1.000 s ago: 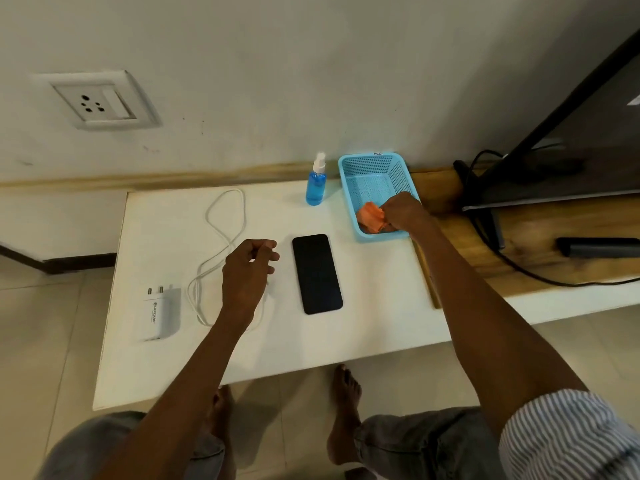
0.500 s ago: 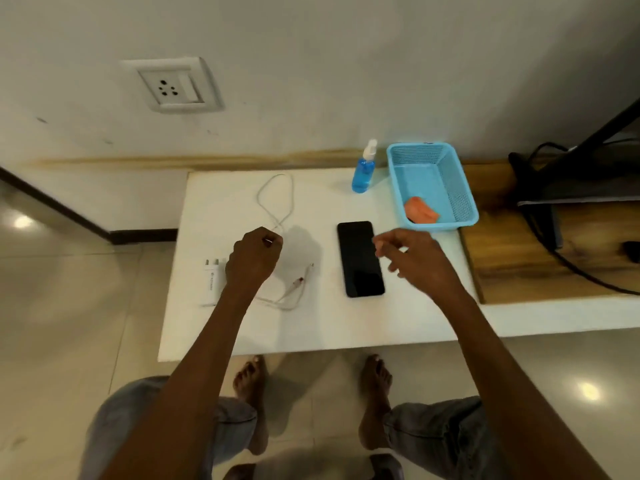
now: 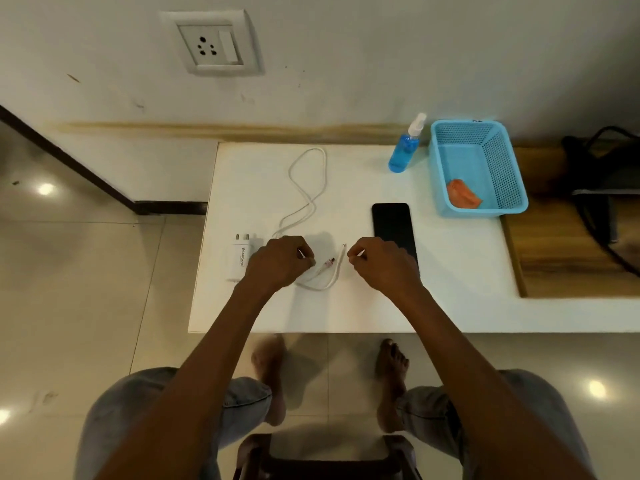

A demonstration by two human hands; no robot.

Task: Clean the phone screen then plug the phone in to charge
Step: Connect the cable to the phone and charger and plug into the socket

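A black rectangular phone is lying flat, screen up, on the white tabletop, with its near end hidden under the right hand. That hand is hovering with its fingers curled narrow, fingertips pinched close to the free plug end of a thin white charging cable; whether it is actually gripping the plug is hard to tell. The left hand is sitting curled in a loose fist over the cable's other stretch, and its grip on the cable cannot be made out either. The cable is looping away toward the wall. A white wall charger adapter is lying just beside the left hand. A blue spray bottle is standing upright next to a light blue plastic mesh basket holding a crumpled orange cloth. A white wall socket is sitting above the tabletop
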